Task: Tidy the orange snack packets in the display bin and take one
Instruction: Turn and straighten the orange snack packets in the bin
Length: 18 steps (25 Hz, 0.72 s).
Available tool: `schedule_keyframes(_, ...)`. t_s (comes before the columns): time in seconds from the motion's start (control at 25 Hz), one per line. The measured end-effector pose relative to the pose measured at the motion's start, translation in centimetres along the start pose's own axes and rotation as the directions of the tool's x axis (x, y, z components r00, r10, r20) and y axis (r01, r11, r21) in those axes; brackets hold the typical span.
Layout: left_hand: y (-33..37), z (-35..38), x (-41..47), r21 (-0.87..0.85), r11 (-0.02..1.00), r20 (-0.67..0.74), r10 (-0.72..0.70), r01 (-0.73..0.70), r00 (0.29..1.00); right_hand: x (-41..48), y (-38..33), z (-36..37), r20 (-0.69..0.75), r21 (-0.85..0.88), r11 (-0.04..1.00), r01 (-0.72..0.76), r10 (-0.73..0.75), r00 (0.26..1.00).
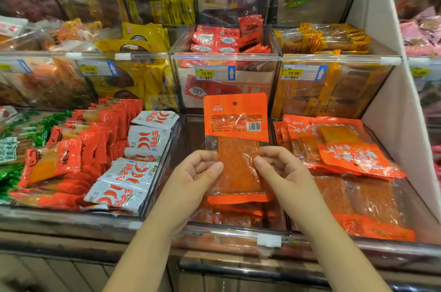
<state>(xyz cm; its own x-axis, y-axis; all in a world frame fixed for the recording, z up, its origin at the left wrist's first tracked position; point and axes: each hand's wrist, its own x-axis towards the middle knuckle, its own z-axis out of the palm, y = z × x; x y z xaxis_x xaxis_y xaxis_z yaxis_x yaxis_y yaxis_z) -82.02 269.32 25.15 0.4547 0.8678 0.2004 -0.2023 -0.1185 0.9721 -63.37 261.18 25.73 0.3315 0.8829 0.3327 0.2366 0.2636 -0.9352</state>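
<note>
An orange snack packet [236, 129] stands upright above the clear display bin [269, 240] in the lower middle, its back label and barcode facing me. My left hand [191, 179] grips its lower left edge with curled fingers. My right hand [284, 172] pinches its lower right edge. Both thumbs lie on the see-through window of the packet. A few more orange packets [229, 214] lie flat in the bottom of the bin below the held one.
A bin of larger orange packets [353, 160] sits to the right. White chilli packets [133, 177] and red packets [71, 155] fill the bin to the left. Clear bins with yellow price tags [206, 73] rise behind. A white divider panel [401, 124] stands at right.
</note>
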Motion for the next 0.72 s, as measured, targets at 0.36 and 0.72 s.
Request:
schedule_keyframes(0.36,-0.5,1.8,-0.8,0.503,0.836,0.162,0.156,-0.217,0.974,-0.3,0.0,0.4,0.077,-0.188,0.970,0.151,-0.139,0.987)
schedule_keyframes(0.72,-0.3,0.1,-0.1,0.034,0.999,0.128,-0.012,0.007,0.992,0.3,0.8,0.4,-0.053,-0.128,0.989,0.076,-0.084,0.995)
